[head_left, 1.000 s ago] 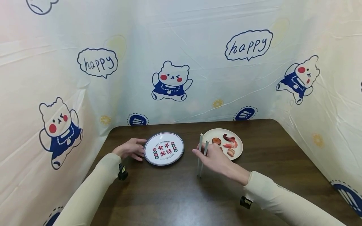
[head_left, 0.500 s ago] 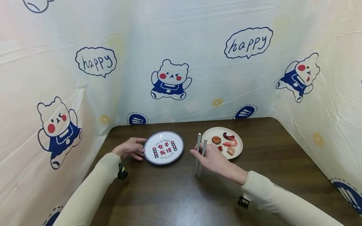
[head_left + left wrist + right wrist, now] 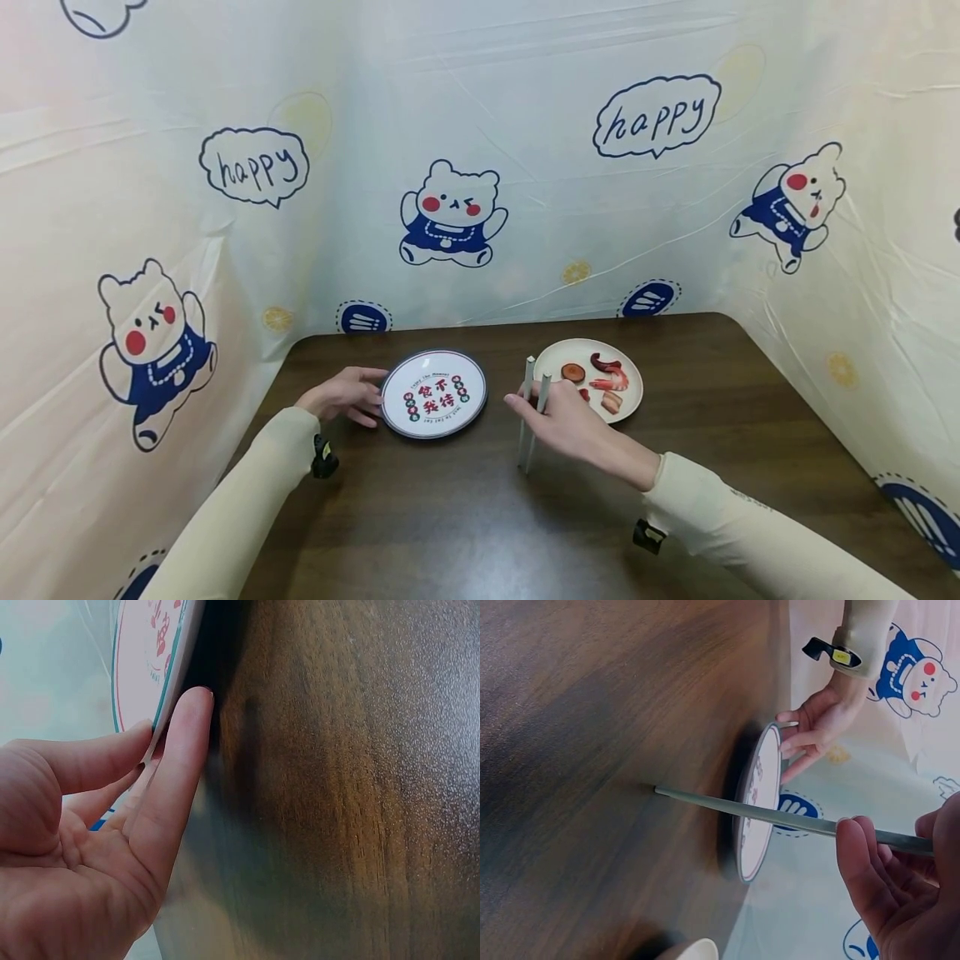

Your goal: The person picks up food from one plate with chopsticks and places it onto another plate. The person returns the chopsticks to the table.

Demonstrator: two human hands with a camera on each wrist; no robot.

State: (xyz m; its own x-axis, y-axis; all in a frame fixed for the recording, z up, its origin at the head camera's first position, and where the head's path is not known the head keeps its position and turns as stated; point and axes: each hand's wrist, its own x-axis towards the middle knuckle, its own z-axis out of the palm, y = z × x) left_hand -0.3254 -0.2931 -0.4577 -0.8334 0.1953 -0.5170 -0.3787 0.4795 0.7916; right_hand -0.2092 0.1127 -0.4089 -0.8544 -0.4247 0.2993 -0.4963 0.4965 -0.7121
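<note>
My left hand (image 3: 347,396) pinches the left edge of a white plate (image 3: 397,390) with a dark rim and red lettering. In the left wrist view the thumb lies on the rim (image 3: 135,675) and fingers reach beneath. My right hand (image 3: 567,422) grips a pair of pale grey-green chopsticks (image 3: 522,437), which point down at the tabletop with nothing between their tips. Only one chopstick (image 3: 750,811) shows clearly in the right wrist view. Just beyond the right hand is a cream plate (image 3: 585,350) with several food pieces, among them a shrimp (image 3: 611,380).
Also on the cream plate are a brown round slice (image 3: 573,372), a dark red curled piece (image 3: 603,363) and a striped pinkish piece (image 3: 611,402). A red piece is partly hidden by the right hand. The dark wooden table (image 3: 427,517) meets printed curtains (image 3: 540,208) at its back and sides.
The right hand and chopsticks have shifted slightly left, showing more of the cream plate, then stay nearly still. The left hand keeps its place at the lettered plate.
</note>
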